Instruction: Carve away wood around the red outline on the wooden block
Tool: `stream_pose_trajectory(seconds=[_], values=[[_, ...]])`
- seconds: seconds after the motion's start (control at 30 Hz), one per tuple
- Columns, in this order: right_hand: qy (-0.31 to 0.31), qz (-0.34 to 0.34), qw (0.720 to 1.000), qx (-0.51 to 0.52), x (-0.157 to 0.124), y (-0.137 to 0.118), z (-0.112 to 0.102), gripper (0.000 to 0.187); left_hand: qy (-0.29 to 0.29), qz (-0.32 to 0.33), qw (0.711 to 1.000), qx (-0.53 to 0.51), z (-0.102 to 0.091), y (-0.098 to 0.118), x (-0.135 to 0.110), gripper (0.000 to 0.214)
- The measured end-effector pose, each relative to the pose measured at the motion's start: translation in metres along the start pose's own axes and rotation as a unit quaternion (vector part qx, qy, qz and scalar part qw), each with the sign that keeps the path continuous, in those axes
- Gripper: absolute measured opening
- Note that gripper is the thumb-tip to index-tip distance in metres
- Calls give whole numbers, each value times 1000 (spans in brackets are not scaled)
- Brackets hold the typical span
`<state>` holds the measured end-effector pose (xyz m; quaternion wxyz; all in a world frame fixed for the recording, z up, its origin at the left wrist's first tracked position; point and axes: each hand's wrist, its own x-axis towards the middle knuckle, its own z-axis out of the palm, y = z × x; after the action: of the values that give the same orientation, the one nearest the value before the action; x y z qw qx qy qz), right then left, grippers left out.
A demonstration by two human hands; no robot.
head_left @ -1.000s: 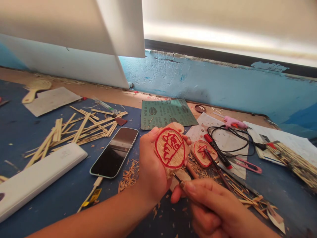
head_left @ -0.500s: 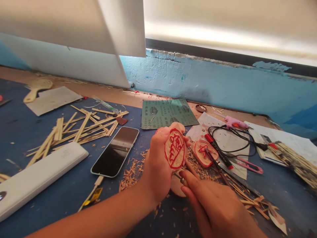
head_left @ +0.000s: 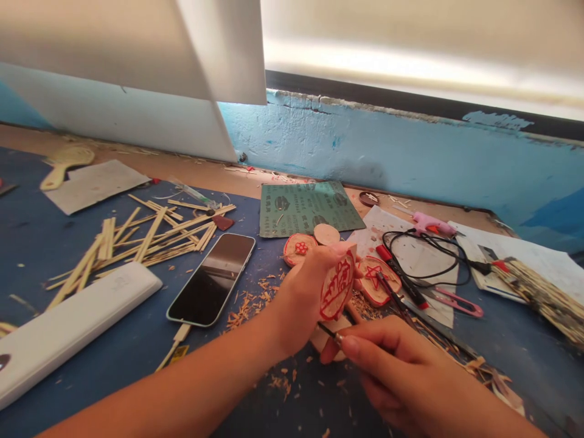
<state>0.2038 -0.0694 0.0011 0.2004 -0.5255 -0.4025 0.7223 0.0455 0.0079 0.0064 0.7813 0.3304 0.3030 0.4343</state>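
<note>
**Wooden disc and thin tool, held over the bench.**
We see the left hand [head_left: 301,295] gripping the red-marked wooden disc [head_left: 338,283] on edge. At its 5 o'clock the right hand [head_left: 396,365] pinches a thin tool [head_left: 327,330], tip just beside the disc's lower edge. A phone [head_left: 212,278] lies at 9 o'clock.

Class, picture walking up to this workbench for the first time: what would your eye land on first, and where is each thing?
The red-inked wooden disc stands out at centre, gripped on edge by the left hand, while the right hand holds a thin carving tool at its lower rim. Left of them, a dark phone lies on the blue table beside a heap of pale wooden sticks.
</note>
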Motion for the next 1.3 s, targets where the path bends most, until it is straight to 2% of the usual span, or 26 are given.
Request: stream_pose_trajectory(seconds=[0.07,0.13,0.2,0.27,0.37,0.43,0.53,0.73,0.87,1.07,1.23,1.3], values=[[-36,32,998,29,1,-1,-2,66,-25,3,1000,4,0,1,-1,33],[-48,26,998,18,2,-3,-3,65,-44,-9,999,-4,0,2,-2,36],[-24,-15,999,-21,1,-4,-3,65,-55,-43,997,-30,0,4,-2,41],[23,-103,988,-108,1,-5,-1,58,-61,-79,992,-79,0,7,0,48],[76,-257,926,-264,-1,-6,2,49,-45,-114,982,-143,-1,11,4,54],[94,-305,892,-320,-2,-7,4,47,-28,-122,978,-168,-2,12,7,54],[110,-296,881,-353,-2,-7,3,46,-21,-118,973,-196,-4,13,8,54],[137,-258,888,-354,5,-1,-1,37,8,-90,973,-211,-4,18,9,56],[157,-272,877,-362,7,3,-4,31,24,-92,972,-216,-2,21,9,58],[143,-338,863,-346,4,4,-2,24,7,-45,977,-207,-1,14,6,53],[108,-283,865,-400,6,4,0,34,16,-4,983,-185,-1,15,7,50],[104,-283,864,-403,7,4,-1,35,22,9,984,-177,-2,15,8,50]])
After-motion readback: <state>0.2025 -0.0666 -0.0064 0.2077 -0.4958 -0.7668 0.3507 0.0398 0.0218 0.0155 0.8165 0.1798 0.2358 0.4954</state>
